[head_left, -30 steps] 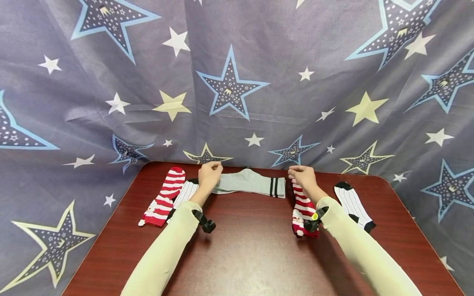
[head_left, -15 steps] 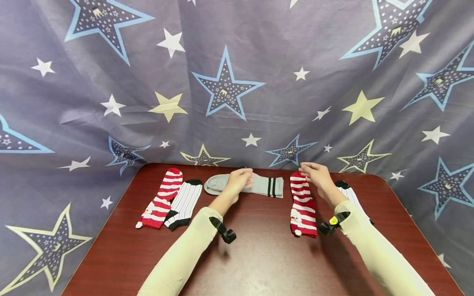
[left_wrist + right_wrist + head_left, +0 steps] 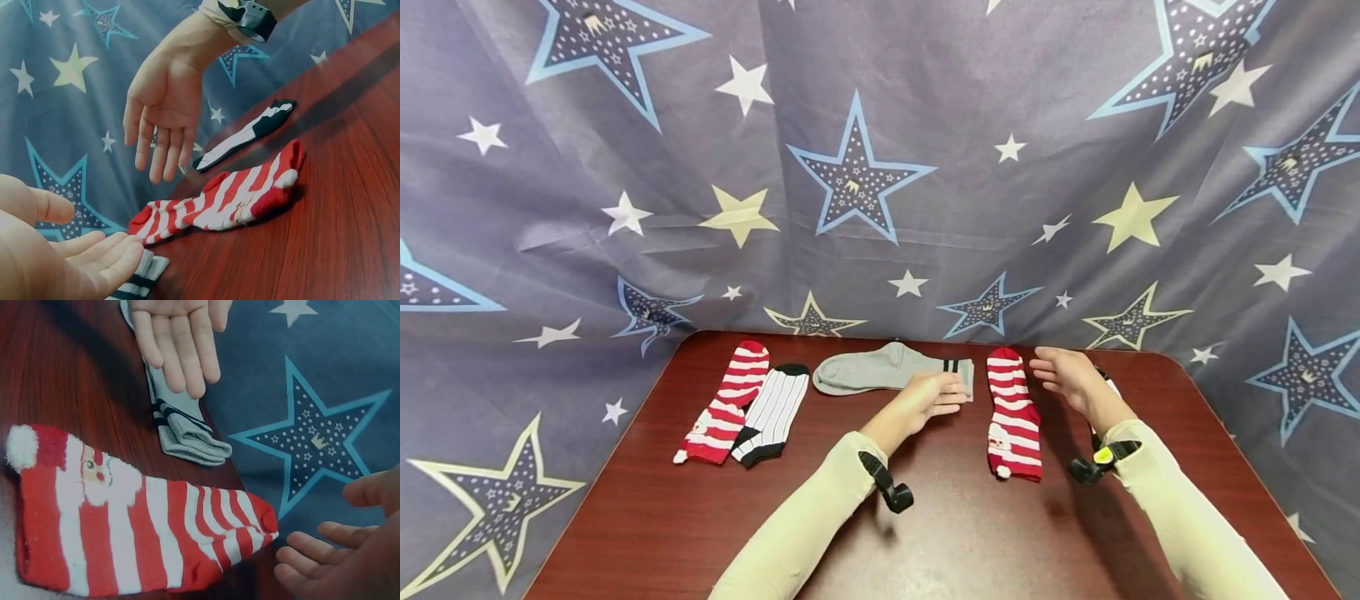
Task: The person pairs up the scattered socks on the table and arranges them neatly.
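Note:
My left hand [image 3: 927, 397], fingers straight and holding nothing, hovers by the striped cuff of the grey sock [image 3: 865, 371] lying along the table's back. My right hand [image 3: 1070, 380], also extended and holding nothing, is just right of a red-and-white striped sock [image 3: 1015, 417] with a Santa face and white pompom. In the left wrist view, a white sock with black toe and heel [image 3: 240, 140] lies beyond that striped sock; my right forearm mostly covers it in the head view. The grey sock's cuff [image 3: 187, 434] shows two layers in the right wrist view.
At the left lie another red-and-white striped sock [image 3: 730, 408] and a white sock with thin dark lines and black ends [image 3: 775, 408], side by side. The reddish-brown table [image 3: 880, 517] backs onto a star-patterned curtain [image 3: 962, 100].
My left hand has swept right along the grey sock, from its toe end to its cuff. My right hand has moved right, off the striped sock. Fingers of both hands have straightened.

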`<state>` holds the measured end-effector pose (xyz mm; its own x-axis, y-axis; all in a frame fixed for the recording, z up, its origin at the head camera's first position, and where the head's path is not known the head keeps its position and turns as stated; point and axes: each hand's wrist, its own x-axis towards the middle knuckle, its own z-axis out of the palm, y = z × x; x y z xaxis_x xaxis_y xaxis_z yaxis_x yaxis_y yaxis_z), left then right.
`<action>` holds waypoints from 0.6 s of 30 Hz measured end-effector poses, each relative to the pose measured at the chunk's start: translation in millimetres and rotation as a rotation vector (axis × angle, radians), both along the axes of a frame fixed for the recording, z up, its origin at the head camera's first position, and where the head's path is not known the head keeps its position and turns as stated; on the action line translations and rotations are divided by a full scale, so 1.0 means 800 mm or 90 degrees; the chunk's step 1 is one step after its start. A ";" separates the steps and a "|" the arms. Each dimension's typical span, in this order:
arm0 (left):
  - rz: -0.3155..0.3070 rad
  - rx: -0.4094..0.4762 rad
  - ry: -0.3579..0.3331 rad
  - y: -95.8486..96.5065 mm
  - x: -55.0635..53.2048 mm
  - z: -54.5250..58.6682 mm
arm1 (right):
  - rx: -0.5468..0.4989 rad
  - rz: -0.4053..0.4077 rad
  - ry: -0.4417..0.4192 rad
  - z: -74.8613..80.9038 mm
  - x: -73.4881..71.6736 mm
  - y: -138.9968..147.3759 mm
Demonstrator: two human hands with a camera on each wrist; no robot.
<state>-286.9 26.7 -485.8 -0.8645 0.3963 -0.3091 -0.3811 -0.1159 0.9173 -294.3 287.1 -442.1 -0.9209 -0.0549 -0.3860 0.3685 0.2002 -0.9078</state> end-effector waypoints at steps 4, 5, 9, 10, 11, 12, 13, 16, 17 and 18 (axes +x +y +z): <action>-0.014 0.015 -0.028 0.010 0.001 -0.002 | -0.021 0.011 -0.027 -0.003 0.005 0.011; -0.016 0.015 -0.033 0.013 0.001 -0.003 | -0.025 0.014 -0.033 -0.004 0.006 0.013; -0.018 0.018 -0.052 0.023 0.002 -0.007 | -0.041 0.019 -0.056 -0.008 0.010 0.021; -0.018 0.021 -0.058 0.026 0.001 -0.008 | -0.044 0.022 -0.062 -0.009 0.010 0.023; -0.018 0.021 -0.064 0.029 0.002 -0.009 | -0.047 0.022 -0.068 -0.011 0.010 0.025; -0.015 0.022 -0.071 0.032 0.003 -0.010 | -0.049 0.023 -0.074 -0.012 0.010 0.026; -0.014 0.022 -0.075 0.035 0.003 -0.011 | -0.052 0.023 -0.081 -0.014 0.010 0.027; -0.007 0.019 -0.085 0.045 0.006 -0.012 | -0.058 0.019 -0.102 -0.017 0.009 0.029; -0.005 0.019 -0.088 0.049 0.007 -0.012 | -0.060 0.017 -0.109 -0.018 0.009 0.029; -0.003 0.020 -0.089 0.052 0.007 -0.012 | -0.059 0.014 -0.116 -0.018 0.009 0.030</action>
<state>-281.1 67.9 -495.3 -0.8114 0.4122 -0.4143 -0.5062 -0.1413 0.8508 -287.2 310.9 -456.6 -0.8349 -0.1171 -0.5378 0.5243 0.1285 -0.8418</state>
